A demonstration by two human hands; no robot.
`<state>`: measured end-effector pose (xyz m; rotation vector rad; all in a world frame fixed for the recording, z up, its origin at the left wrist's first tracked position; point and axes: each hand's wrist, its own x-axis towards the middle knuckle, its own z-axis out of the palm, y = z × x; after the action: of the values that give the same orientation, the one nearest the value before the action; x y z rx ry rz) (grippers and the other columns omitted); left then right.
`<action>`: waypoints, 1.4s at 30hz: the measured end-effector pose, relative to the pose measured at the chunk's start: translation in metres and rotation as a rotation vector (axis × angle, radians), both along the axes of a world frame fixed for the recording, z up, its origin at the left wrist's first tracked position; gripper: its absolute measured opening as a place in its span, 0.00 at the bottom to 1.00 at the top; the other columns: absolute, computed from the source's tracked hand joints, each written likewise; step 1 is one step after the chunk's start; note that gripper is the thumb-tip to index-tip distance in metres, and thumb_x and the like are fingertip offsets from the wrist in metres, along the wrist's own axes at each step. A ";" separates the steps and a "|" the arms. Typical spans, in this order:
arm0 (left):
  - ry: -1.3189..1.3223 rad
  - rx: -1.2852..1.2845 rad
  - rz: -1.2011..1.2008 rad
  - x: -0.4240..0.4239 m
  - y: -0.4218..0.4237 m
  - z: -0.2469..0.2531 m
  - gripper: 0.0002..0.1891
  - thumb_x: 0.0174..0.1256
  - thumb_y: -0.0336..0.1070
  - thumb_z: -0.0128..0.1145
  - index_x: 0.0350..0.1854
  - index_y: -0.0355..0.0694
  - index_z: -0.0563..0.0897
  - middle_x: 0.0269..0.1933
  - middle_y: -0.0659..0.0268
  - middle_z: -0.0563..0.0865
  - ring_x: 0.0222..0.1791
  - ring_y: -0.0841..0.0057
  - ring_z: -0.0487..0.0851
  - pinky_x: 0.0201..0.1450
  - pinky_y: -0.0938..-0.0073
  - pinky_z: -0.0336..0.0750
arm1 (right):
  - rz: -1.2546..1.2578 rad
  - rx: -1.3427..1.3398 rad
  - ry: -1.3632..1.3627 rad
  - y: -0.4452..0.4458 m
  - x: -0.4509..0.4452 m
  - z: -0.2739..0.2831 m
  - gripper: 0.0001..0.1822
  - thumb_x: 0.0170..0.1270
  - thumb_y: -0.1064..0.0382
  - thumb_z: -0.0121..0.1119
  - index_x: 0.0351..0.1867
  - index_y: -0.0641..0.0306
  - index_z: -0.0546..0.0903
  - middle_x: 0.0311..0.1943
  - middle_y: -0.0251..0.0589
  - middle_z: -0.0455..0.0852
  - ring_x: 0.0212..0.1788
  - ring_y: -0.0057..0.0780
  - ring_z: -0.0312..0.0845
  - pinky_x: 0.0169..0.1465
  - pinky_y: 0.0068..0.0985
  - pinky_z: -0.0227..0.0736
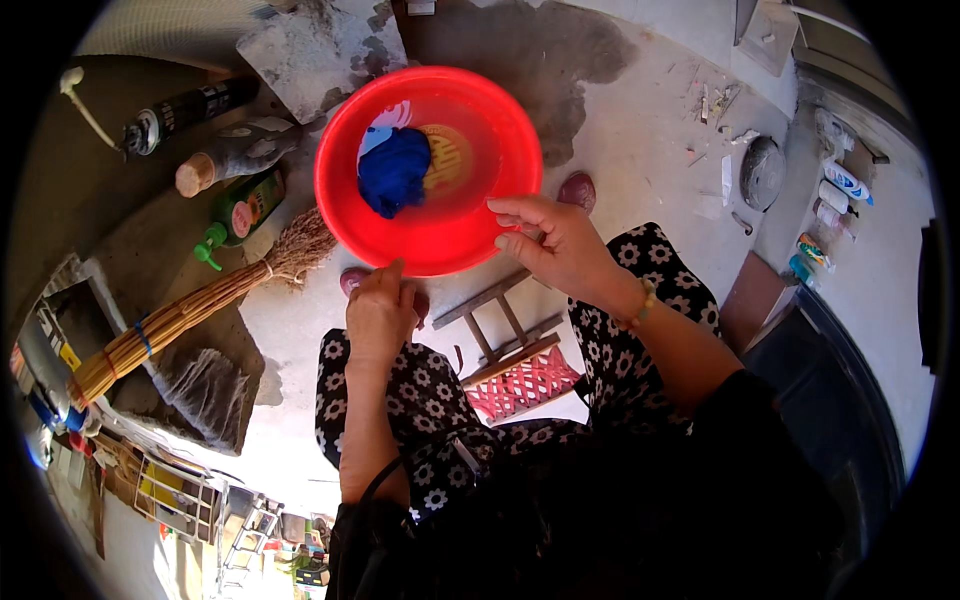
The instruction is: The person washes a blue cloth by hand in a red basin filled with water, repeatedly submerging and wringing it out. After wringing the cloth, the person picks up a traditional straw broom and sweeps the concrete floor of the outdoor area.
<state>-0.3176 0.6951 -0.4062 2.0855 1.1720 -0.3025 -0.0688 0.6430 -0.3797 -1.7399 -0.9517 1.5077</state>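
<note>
A round red plastic basin (330, 202) with water in it stands on the concrete floor before me. Inside, left of its middle, lies a bunched dark blue cloth (394, 172), beside a yellow printed emblem on the basin's bottom. My right hand (544, 244) is at the basin's lower right rim, fingers apart and holding nothing that shows; a beaded bracelet is on the wrist. My left hand (381, 311) is at the near left rim, fingers pointing towards it; whether it touches the rim or holds anything is unclear.
A straw broom (202, 315) leans at the left, near a green pump bottle (244, 210), a bottle with a cork-like top (240, 154) and a black spray can (191, 112). A wooden folding stool with red webbing (521, 379) is between my knees. Several bottles (832, 196) line the right side.
</note>
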 end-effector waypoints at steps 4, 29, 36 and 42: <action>-0.246 -0.105 0.219 0.012 0.027 0.002 0.16 0.56 0.29 0.55 0.48 0.34 0.76 0.39 0.54 0.81 0.36 0.60 0.80 0.40 0.65 0.74 | 0.080 0.088 -0.306 0.025 0.035 -0.005 0.17 0.56 0.61 0.59 0.46 0.64 0.77 0.42 0.48 0.81 0.41 0.42 0.78 0.44 0.28 0.73; -0.127 0.605 0.072 -0.048 -0.032 0.044 0.14 0.56 0.38 0.56 0.43 0.40 0.77 0.38 0.56 0.81 0.39 0.56 0.79 0.40 0.59 0.74 | 0.121 0.633 -0.634 -0.014 0.020 0.009 0.19 0.55 0.52 0.59 0.44 0.63 0.80 0.30 0.45 0.84 0.30 0.35 0.80 0.35 0.27 0.73; -0.079 0.441 0.144 -0.066 -0.057 0.029 0.14 0.55 0.41 0.55 0.39 0.38 0.80 0.36 0.53 0.83 0.39 0.58 0.81 0.43 0.62 0.74 | 0.189 0.775 -0.717 -0.037 -0.008 0.064 0.17 0.55 0.55 0.59 0.40 0.66 0.81 0.32 0.44 0.85 0.34 0.27 0.81 0.40 0.23 0.74; -0.075 0.250 0.115 -0.053 -0.037 0.024 0.16 0.56 0.42 0.55 0.44 0.38 0.80 0.38 0.51 0.83 0.40 0.58 0.81 0.45 0.67 0.73 | -0.039 0.705 -0.253 -0.024 -0.032 0.077 0.16 0.55 0.54 0.58 0.38 0.66 0.81 0.27 0.37 0.84 0.28 0.22 0.79 0.33 0.20 0.73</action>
<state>-0.3709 0.6577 -0.3823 2.2092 1.3344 -0.0242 -0.1011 0.6188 -0.3029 -1.4173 -1.3621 0.7797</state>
